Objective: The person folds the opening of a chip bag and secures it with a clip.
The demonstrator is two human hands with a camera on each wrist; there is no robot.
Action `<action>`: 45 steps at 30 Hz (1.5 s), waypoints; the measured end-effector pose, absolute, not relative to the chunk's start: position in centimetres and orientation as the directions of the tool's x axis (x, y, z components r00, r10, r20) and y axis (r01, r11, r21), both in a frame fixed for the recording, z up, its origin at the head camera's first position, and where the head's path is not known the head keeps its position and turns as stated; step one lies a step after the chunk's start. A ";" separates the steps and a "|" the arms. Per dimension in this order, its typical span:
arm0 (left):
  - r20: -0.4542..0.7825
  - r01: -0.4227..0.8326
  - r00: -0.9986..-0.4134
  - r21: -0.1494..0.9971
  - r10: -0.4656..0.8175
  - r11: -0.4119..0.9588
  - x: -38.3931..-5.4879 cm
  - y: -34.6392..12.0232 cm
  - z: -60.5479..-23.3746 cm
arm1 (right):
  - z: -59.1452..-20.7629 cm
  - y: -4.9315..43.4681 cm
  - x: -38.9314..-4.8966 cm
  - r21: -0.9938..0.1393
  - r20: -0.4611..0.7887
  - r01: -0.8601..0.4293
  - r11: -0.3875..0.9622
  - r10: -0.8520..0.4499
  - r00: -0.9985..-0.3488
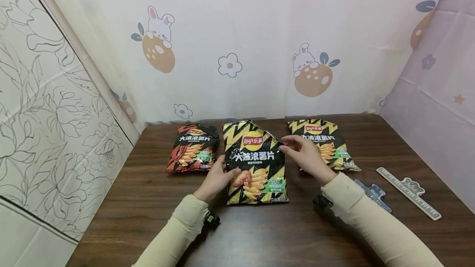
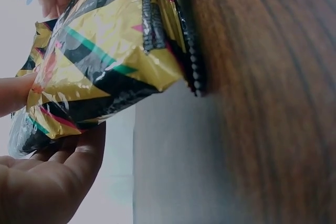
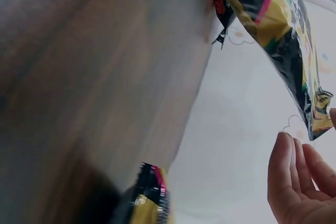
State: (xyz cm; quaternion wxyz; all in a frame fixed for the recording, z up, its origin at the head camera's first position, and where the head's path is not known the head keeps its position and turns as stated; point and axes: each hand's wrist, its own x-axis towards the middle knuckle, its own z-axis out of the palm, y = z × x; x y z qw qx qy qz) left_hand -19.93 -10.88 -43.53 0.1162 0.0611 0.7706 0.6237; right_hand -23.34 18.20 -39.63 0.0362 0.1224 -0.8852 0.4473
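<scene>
A yellow-and-black bag of potato chips [image 1: 256, 164] stands in front of me, its upper right corner folded down on a slant. My left hand [image 1: 221, 178] grips its left side, thumb on the front and fingers behind, as the left wrist view shows around the bag [image 2: 100, 51]. At the slanted upper right edge, my right hand [image 1: 306, 155] pinches the bag between thumb and fingertips. In the right wrist view those fingers [image 3: 294, 182] lie right at the crumpled corner of the bag [image 3: 289, 51].
A red-and-black chip bag [image 1: 191, 149] lies at the back left, a black clip [image 1: 208, 130] on its top corner. Another yellow-and-black chip bag [image 1: 326, 147] is behind my right hand. A dark grey clip [image 1: 375, 195] and a pale grey clip [image 1: 410, 193] lie on the right.
</scene>
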 end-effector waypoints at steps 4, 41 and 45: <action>-0.082 -0.037 -0.962 0.984 0.262 0.172 -20.0 -10.9 -43.5 | -39.2 18.0 -23.5 -0.768 0.202 -0.268 0.582 -0.177 -0.963; -0.104 -0.055 -0.964 0.979 0.245 0.199 -19.9 -11.2 -43.5 | -38.3 17.5 -25.0 -0.913 -0.082 0.024 0.408 -0.127 -0.988; -0.114 -0.063 -0.963 0.977 0.244 0.205 -20.0 -11.4 -43.6 | -38.3 17.7 -25.1 -0.926 -0.108 0.050 0.373 -0.136 -0.985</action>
